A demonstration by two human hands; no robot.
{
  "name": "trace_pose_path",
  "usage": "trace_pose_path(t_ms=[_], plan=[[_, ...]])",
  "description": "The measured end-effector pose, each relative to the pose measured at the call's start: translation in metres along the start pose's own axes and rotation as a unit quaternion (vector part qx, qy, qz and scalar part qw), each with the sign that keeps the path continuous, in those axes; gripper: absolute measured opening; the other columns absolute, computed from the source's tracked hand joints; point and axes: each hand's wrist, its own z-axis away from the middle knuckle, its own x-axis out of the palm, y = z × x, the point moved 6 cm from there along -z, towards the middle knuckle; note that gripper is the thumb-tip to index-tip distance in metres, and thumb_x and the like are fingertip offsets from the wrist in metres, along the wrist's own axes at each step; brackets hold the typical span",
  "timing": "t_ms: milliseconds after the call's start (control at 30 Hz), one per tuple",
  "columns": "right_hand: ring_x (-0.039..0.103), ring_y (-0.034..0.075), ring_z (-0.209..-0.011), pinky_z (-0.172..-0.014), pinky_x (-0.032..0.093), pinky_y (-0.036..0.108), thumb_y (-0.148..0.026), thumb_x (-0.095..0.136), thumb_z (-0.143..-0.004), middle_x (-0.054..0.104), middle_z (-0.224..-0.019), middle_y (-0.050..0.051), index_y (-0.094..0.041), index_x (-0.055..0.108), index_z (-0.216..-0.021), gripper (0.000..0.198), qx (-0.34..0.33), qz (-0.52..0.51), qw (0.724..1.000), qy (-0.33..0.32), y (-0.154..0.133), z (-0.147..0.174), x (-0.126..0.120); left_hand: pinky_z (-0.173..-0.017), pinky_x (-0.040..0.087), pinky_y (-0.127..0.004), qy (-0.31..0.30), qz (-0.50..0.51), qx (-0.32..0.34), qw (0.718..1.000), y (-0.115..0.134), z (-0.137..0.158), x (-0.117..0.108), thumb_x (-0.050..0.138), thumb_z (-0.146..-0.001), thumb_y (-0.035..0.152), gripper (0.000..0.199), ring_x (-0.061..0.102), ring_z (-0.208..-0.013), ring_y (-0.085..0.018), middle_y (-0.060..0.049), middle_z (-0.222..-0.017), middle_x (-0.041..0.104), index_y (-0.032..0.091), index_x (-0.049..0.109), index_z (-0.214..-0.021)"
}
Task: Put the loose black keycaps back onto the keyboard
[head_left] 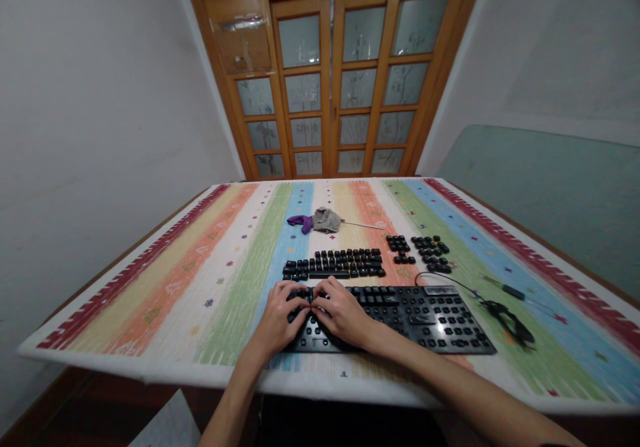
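A black keyboard lies along the near side of the table, many of its key positions bare and some caps in place along its top rows. Over its left part, my left hand and my right hand meet with thumbs and fingertips close together. Between the fingertips is a small black piece, seemingly a keycap, pinched from both sides at the keyboard's surface; the fingers partly hide it. Just behind the keyboard, loose black keycaps stand in rows, with smaller groups of keycaps to the right.
A screwdriver-like tool with a dark handle and the coiled keyboard cable lie at the right. Farther back are a grey cloth, a purple cloth and a thin rod. A striped cloth covers the table.
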Motion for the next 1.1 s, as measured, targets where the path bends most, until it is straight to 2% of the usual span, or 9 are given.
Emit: trace_pose_path(t_ms=[633, 900, 1000, 1100], plan=[[0.047, 0.022, -0.09, -0.077, 0.045, 0.035, -0.017, 0.065, -0.09, 0.059, -0.095, 0.008, -0.018, 0.071, -0.083, 0.009, 0.002, 0.04, 0.999, -0.018, 0.0, -0.001, 0.004, -0.098, 0.046, -0.052, -0.007, -0.038, 0.013, 0.999, -0.003, 0.0, 0.004, 0.063, -0.086, 0.014, 0.014, 0.05, -0.115, -0.029, -0.008, -0.114, 0.064, 0.023, 0.073, -0.085], [0.048, 0.023, -0.095, -0.079, 0.044, 0.036, -0.016, 0.07, -0.084, 0.061, -0.099, 0.008, -0.018, 0.074, -0.08, 0.005, 0.016, 0.046, 0.996, -0.076, 0.001, -0.009, 0.005, -0.097, 0.046, -0.053, -0.015, -0.047, 0.009, 0.999, 0.001, -0.001, 0.005, 0.063, -0.084, 0.012, 0.017, 0.05, -0.115, -0.03, -0.008, -0.115, 0.064, 0.024, 0.074, -0.085], [0.05, 0.022, -0.094, -0.082, 0.044, 0.036, -0.017, 0.071, -0.084, 0.062, -0.098, 0.007, -0.018, 0.074, -0.079, 0.006, 0.005, 0.014, 0.996, -0.088, 0.009, -0.023, -0.004, -0.098, 0.046, -0.052, -0.003, -0.03, 0.003, 1.0, 0.001, -0.001, 0.003, 0.062, -0.087, 0.016, 0.014, 0.05, -0.116, -0.029, -0.008, -0.116, 0.064, 0.023, 0.073, -0.085], [0.051, 0.021, -0.095, -0.086, 0.044, 0.036, -0.016, 0.069, -0.085, 0.063, -0.096, 0.007, -0.017, 0.075, -0.083, 0.007, 0.038, 0.016, 0.997, -0.059, 0.036, -0.042, -0.017, -0.099, 0.046, -0.051, 0.012, -0.014, -0.009, 1.0, -0.001, 0.002, 0.002, 0.059, -0.091, 0.02, 0.013, 0.052, -0.113, -0.028, -0.008, -0.113, 0.065, 0.022, 0.071, -0.087]])
